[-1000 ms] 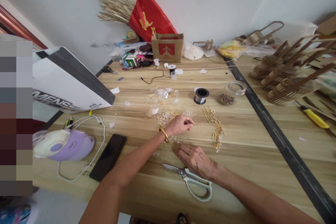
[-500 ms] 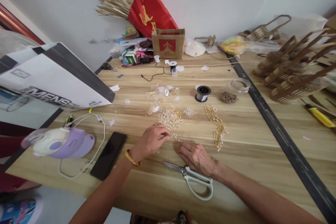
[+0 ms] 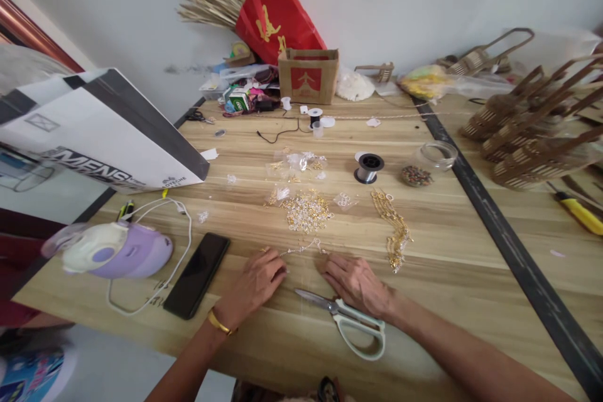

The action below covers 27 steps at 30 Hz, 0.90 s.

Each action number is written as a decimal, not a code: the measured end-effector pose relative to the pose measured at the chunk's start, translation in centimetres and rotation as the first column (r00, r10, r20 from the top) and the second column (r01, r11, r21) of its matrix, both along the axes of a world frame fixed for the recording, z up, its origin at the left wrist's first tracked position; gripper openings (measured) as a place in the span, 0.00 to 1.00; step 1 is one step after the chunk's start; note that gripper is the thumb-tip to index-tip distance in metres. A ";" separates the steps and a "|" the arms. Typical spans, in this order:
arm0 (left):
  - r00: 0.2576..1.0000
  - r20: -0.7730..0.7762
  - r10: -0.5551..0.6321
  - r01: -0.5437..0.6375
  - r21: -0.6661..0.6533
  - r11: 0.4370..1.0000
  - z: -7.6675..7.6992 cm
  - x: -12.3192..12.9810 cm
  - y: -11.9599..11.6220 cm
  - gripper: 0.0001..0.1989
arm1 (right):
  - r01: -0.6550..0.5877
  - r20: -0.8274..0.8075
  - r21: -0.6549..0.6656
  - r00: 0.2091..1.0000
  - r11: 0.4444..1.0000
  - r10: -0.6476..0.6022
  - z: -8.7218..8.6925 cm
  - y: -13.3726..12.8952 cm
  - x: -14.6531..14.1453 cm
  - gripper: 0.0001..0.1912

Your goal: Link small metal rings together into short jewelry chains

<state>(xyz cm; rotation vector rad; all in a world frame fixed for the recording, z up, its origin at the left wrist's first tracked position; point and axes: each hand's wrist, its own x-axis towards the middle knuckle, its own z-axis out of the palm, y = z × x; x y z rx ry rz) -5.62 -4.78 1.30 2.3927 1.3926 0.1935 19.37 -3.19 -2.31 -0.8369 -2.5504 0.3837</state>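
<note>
A thin beaded chain (image 3: 301, 247) lies on the wooden table between my two hands. My left hand (image 3: 257, 277) is closed at the chain's left end, fingers bent together; what its fingertips pinch is too small to make out. Near the chain's right end my right hand (image 3: 354, 282) rests with its fingers together, the fingertips on the table and hidden below. White-handled scissors (image 3: 358, 325) lie just below my right hand. Beyond the chain sits a pile of gold and clear beads (image 3: 307, 210). Gold chains (image 3: 394, 232) are laid out to the right.
A black phone (image 3: 198, 275) and a purple bottle (image 3: 134, 251) with a white cable are at the left. A wire spool (image 3: 369, 168), a glass jar of beads (image 3: 417, 174) and a small bag of rings (image 3: 345, 200) lie farther back. Woven baskets (image 3: 522, 154) stand at right.
My left hand has moved left and toward me, away from the bead pile, and more of the chain shows between the hands. My right hand has hardly moved. The view has shifted slightly.
</note>
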 end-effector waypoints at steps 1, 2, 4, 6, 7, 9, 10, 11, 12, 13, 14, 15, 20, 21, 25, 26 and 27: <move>1.000 -0.008 -0.012 0.012 0.013 1.000 -0.1 0.0 0.0 0.08 | 0.003 0.001 0.002 1.000 1.000 -0.003 0.0 0.0 0.0 0.08; 1.000 -0.022 -0.021 0.021 0.027 0.999 -0.1 0.1 0.0 0.08 | 0.004 0.000 0.004 1.000 1.000 -0.004 0.0 0.0 0.0 0.08; 0.998 -0.051 -0.036 0.038 0.055 0.998 -0.1 0.2 0.0 0.09 | 0.003 0.000 0.003 1.000 1.000 -0.003 0.0 0.0 0.0 0.07; 0.998 -0.051 -0.043 0.047 0.076 0.996 -0.1 0.3 0.0 0.09 | 0.009 0.000 -0.002 1.000 1.000 -0.009 0.1 0.0 0.0 0.07; 0.999 -0.032 -0.040 0.042 0.073 0.996 0.0 0.4 0.1 0.09 | 0.014 0.000 -0.005 1.000 1.000 -0.014 0.1 0.0 0.0 0.07; 0.999 0.041 -0.007 0.006 0.029 1.000 0.2 0.5 0.4 0.07 | 0.014 -0.001 -0.013 1.000 1.000 -0.014 0.2 0.0 0.0 0.08; 0.995 0.093 0.026 -0.026 -0.009 1.000 0.4 0.6 0.6 0.06 | 0.010 -0.004 -0.016 1.000 1.000 -0.010 0.3 0.0 0.0 0.08; 0.986 0.154 0.069 -0.061 -0.055 0.997 0.5 0.6 0.8 0.06 | 0.005 -0.009 -0.020 1.000 1.000 -0.006 0.3 0.0 0.0 0.08; 0.968 0.219 0.122 -0.099 -0.112 0.989 0.6 0.6 1.0 0.05 | 0.004 -0.016 -0.027 1.000 1.000 -0.005 0.3 0.0 0.0 0.08; 0.942 0.284 0.180 -0.132 -0.179 0.975 0.7 0.7 1.3 0.05 | 0.008 -0.026 -0.037 1.000 0.999 -0.009 0.2 0.0 0.0 0.08; 0.909 0.341 0.239 -0.155 -0.254 0.955 0.8 0.7 1.6 0.05 | 0.014 -0.037 -0.052 0.999 0.999 -0.016 0.1 0.0 0.0 0.07; 0.872 0.389 0.296 -0.167 -0.331 0.929 0.8 0.8 1.9 0.05 | 0.020 -0.047 -0.074 0.999 0.997 -0.024 0.0 0.0 0.0 0.07; 0.671 0.521 0.528 -0.154 -0.599 0.786 0.3 1.7 3.4 0.09 | 0.008 -0.172 -0.215 0.984 0.977 -0.046 -0.6 0.3 0.3 0.06; 0.645 0.532 0.548 -0.145 -0.620 0.771 0.3 2.0 3.6 0.09 | 0.002 -0.207 -0.242 0.977 0.970 -0.054 -0.6 0.3 0.3 0.06; 0.574 0.585 0.573 -0.074 -0.660 0.748 0.2 3.6 4.4 0.10 | 0.006 -0.306 -0.350 0.944 0.937 -0.120 -0.6 0.5 0.4 0.06; 0.566 0.594 0.572 -0.060 -0.662 0.747 0.3 3.9 4.5 0.10 | 0.014 -0.323 -0.378 0.935 0.926 -0.146 -0.5 0.6 0.4 0.06; 0.560 0.602 0.569 -0.048 -0.662 0.748 0.3 4.3 4.6 0.09 | 0.024 -0.338 -0.405 0.925 0.914 -0.175 -0.4 0.6 0.4 0.06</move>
